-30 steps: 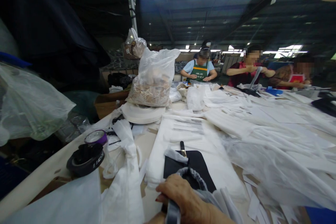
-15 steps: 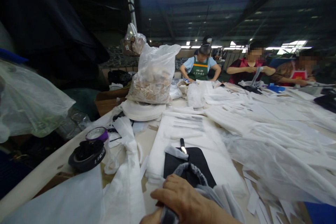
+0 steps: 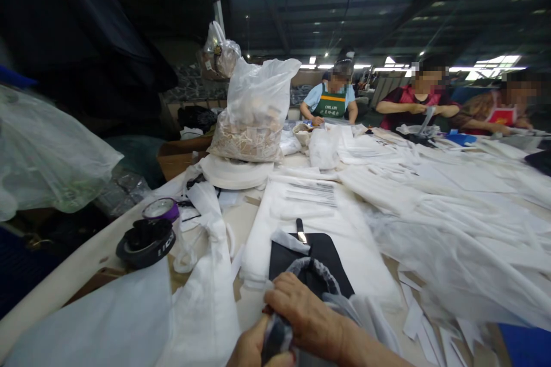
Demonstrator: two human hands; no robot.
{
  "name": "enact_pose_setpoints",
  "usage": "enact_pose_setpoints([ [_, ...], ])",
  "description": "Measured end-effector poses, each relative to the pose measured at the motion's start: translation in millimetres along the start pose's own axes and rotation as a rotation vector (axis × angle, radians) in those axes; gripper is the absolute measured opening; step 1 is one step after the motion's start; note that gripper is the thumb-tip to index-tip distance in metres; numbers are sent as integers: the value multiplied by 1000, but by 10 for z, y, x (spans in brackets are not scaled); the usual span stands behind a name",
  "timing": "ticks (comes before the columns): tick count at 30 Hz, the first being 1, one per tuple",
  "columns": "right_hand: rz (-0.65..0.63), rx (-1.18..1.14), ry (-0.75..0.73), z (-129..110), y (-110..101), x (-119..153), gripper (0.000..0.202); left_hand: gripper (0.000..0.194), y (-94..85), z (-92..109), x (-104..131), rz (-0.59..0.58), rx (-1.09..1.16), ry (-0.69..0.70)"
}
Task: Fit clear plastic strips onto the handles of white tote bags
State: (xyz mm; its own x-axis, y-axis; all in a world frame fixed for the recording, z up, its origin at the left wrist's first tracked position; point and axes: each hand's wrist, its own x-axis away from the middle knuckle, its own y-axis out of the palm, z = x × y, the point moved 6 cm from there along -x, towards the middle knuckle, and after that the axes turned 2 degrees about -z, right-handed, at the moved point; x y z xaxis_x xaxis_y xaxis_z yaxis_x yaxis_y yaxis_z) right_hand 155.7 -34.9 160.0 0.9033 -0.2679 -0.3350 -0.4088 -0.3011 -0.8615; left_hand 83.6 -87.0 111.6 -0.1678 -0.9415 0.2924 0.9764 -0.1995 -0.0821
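Note:
A dark strap wrapped in clear plastic (image 3: 278,337) runs between my two hands at the bottom of the view. My left hand (image 3: 249,347) is closed around it from the left, partly cut off by the frame edge. My right hand (image 3: 303,308) is closed on its upper end, fingers curled, close above the left. Just beyond the right hand lies a black flat bag piece (image 3: 331,258) with a short tab and metal clasp (image 3: 301,231). A plastic-wrapped curved handle (image 3: 322,272) arches over it. White foam sheets (image 3: 361,266) lie underneath.
To the left are a black tape roll (image 3: 146,243), a purple-rimmed tape roll (image 3: 161,209) and a pale sheet (image 3: 99,321). A filled plastic bag (image 3: 253,120) stands on a white round roll (image 3: 236,175). Wrapping strips (image 3: 424,321) are scattered right. Several people work across the table.
My left hand has risen further into view, showing more of its fingers and the wrapped strap. The right hand has shifted slightly upward. The view has tilted down a little.

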Motion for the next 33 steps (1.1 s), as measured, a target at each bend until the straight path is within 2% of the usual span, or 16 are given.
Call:
enact_pose_setpoints([
  [3, -161, 112, -48, -46, 80, -15, 12, 63, 53, -21, -45, -177, 82, -97],
  [5, -181, 66, -49, -71, -50, -17, 13, 64, 35, -12, -37, -166, 165, -109],
  [7, -130, -28, 3, -81, -317, 8, 39, 59, 10, 8, -5, -97, 308, -95],
  [8, -93, -84, 61, -73, -468, 36, 49, 55, 10, 12, 16, -69, 397, -103],
  [9, -54, -140, 158, -45, -607, 77, 51, 51, 15, 15, 35, -44, 484, -117],
  [11, -11, -274, 434, 43, -764, 199, 29, 46, 40, 36, 57, -13, 615, -142],
  [12, -20, -360, 576, 76, -756, 273, 15, 44, 54, 58, 57, -4, 654, -148],
  [14, -75, -583, 767, 69, -590, 389, 29, 43, 67, 119, 36, 17, 680, -145],
  [16, -129, -832, 775, -25, -342, 410, 41, 42, 77, 189, 2, 29, 711, -139],
  [18, -63, -926, 677, -100, -189, 366, 37, 41, 75, 249, -34, 55, 767, -137],
  [20, 44, -861, 607, -116, -120, 332, 28, 35, 69, 288, -62, 96, 839, -153],
  [22, 88, -838, 643, -88, -49, 338, 25, 27, 63, 301, -81, 152, 899, -204],
  [24, 71, -891, 742, -44, 30, 368, 24, 23, 67, 308, -92, 208, 963, -284],
  [26, 66, -862, 814, -6, 39, 393, 21, 29, 68, 333, -101, 254, 1025, -347],
  [29, 95, -721, 857, 34, -33, 413, 14, 36, 67, 396, -124, 273, 1077, -373],
  [33, 100, -722, 875, 71, -27, 455, 15, 36, 88, 389, -129, 270, 1097, -385],
])
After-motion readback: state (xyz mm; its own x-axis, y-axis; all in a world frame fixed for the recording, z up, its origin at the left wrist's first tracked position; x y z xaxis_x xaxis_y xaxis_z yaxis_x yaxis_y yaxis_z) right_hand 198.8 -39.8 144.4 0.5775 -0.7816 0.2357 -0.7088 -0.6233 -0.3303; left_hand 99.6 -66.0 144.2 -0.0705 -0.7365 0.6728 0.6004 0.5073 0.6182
